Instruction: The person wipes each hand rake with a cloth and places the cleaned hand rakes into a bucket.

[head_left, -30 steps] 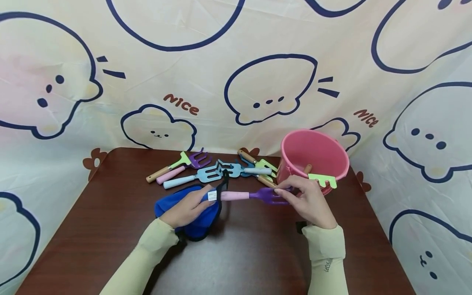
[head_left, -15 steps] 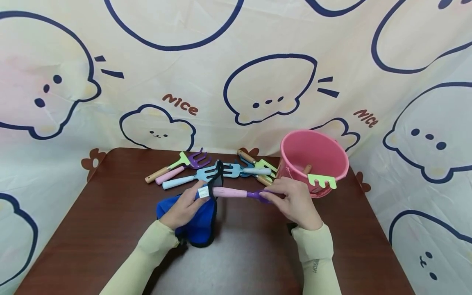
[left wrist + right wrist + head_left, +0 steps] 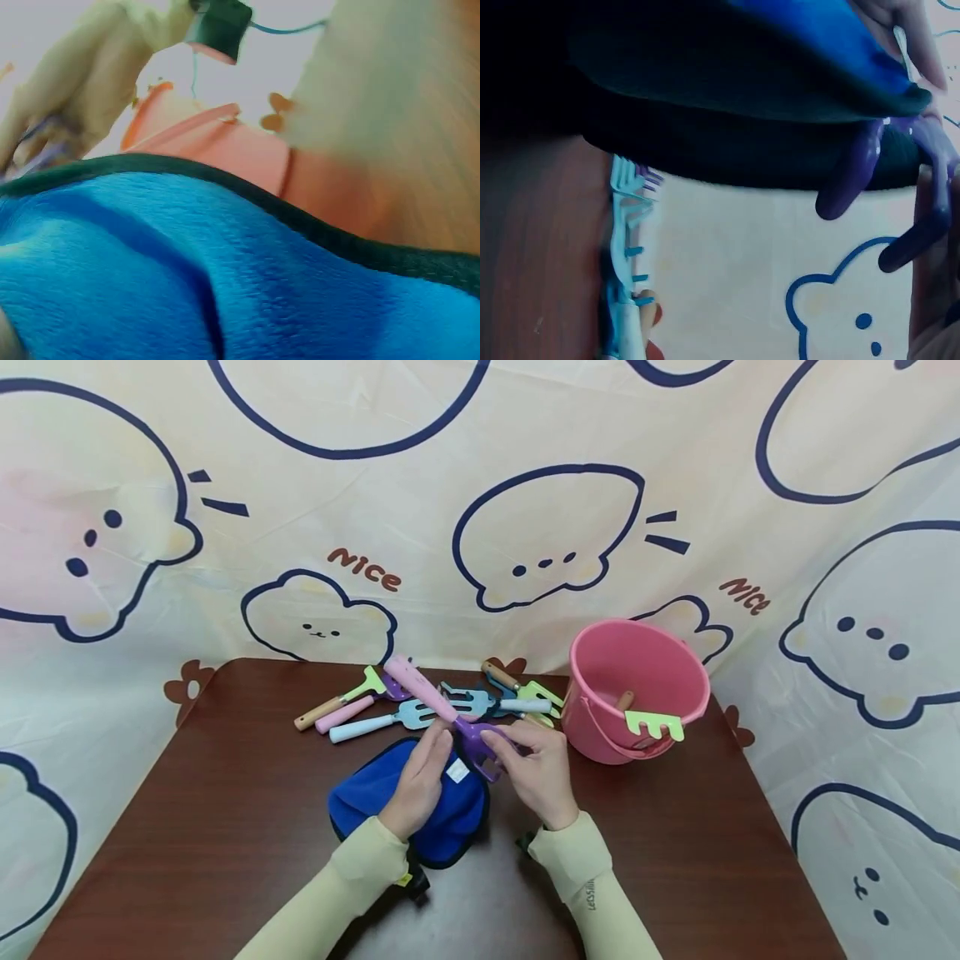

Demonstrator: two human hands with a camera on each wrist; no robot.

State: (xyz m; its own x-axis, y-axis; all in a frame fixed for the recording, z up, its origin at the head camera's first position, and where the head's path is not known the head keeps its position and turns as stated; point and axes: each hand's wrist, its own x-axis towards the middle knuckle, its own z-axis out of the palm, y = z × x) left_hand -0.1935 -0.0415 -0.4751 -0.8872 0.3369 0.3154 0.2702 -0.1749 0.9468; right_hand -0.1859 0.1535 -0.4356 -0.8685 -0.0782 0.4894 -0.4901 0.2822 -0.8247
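Observation:
My left hand [image 3: 420, 781] grips a blue cloth [image 3: 442, 827] with black edging and a white label, close to the neck of a garden hand fork. The fork has a pink handle [image 3: 420, 689], tilted up and to the left, and a purple head [image 3: 476, 743]. At that head, my right hand [image 3: 536, 768] pinches the tines between thumb and fingers. The right wrist view shows purple tines [image 3: 851, 176] sticking out below the cloth's dark edge. Blue fabric [image 3: 165, 247] fills most of the left wrist view and hides the left fingers there.
A pink bucket [image 3: 588, 718] stands at the back right, a light green rake [image 3: 654, 725] hooked over its rim. Along the back lie several small garden tools, among them a light blue fork [image 3: 375, 727] and a wooden-handled rake [image 3: 322, 714]. A patterned curtain [image 3: 420, 527] hangs behind.
The fork has swung from lying level to handle up and left, its handle now out of the cloth. My right hand has moved left, and the left hand has shifted towards the fork's neck.

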